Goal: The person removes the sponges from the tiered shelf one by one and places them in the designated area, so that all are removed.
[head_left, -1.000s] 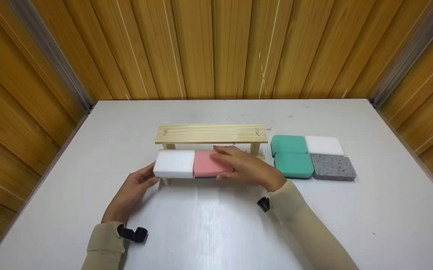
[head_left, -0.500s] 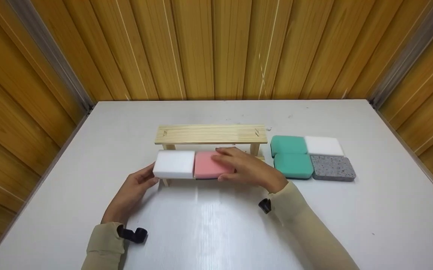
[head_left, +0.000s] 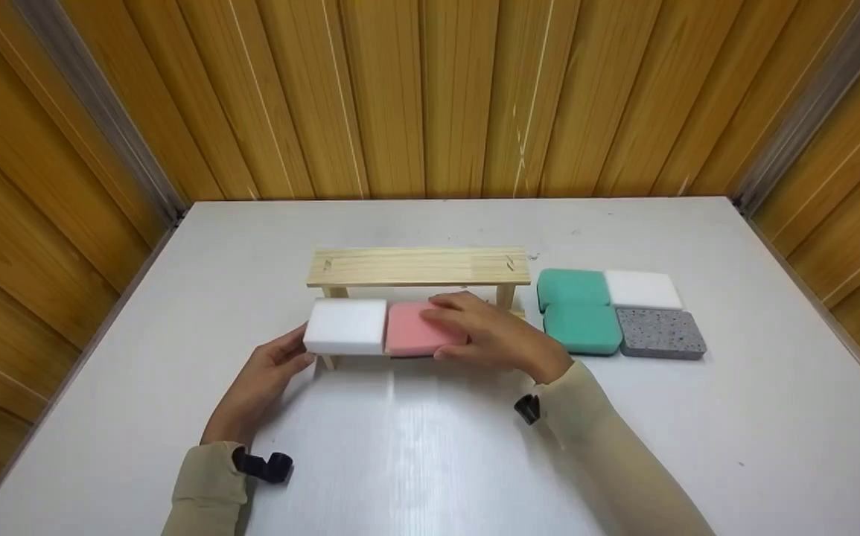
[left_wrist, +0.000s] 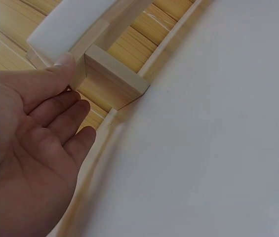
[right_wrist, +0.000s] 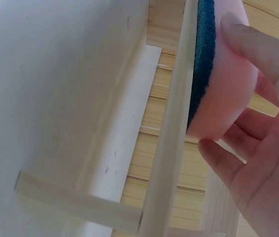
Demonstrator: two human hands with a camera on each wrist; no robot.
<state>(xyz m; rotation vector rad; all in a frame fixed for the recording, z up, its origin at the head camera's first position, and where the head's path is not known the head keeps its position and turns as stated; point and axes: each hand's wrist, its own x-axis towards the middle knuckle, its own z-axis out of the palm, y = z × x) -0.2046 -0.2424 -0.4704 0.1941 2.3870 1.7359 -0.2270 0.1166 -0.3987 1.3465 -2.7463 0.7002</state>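
A two-tier wooden rack [head_left: 419, 266] stands mid-table. On its lower front tier, a white sponge [head_left: 346, 326] lies at the left end, beside a pink sponge [head_left: 411, 327]. The pink one has a dark green scouring layer [right_wrist: 204, 54] underneath, resting on the tier's slat. My right hand [head_left: 500, 335] grips the pink sponge from its right side, thumb at the front and fingers over the back. At the rack's left end, my left hand [head_left: 266, 380] pinches the lower tier's wooden end, thumb right below the white sponge; the index fingertip is hidden in the left wrist view.
Right of the rack lie two green sponges [head_left: 584, 327], another white sponge [head_left: 644, 289] and a speckled grey sponge [head_left: 662, 333], grouped in a block. Wood-patterned walls [head_left: 459, 97] enclose the white table [head_left: 415, 461] at the back and sides.
The pink sponge and my right hand have shifted very slightly to the right, and a thin gap beside the white sponge has widened. My left hand keeps its place.
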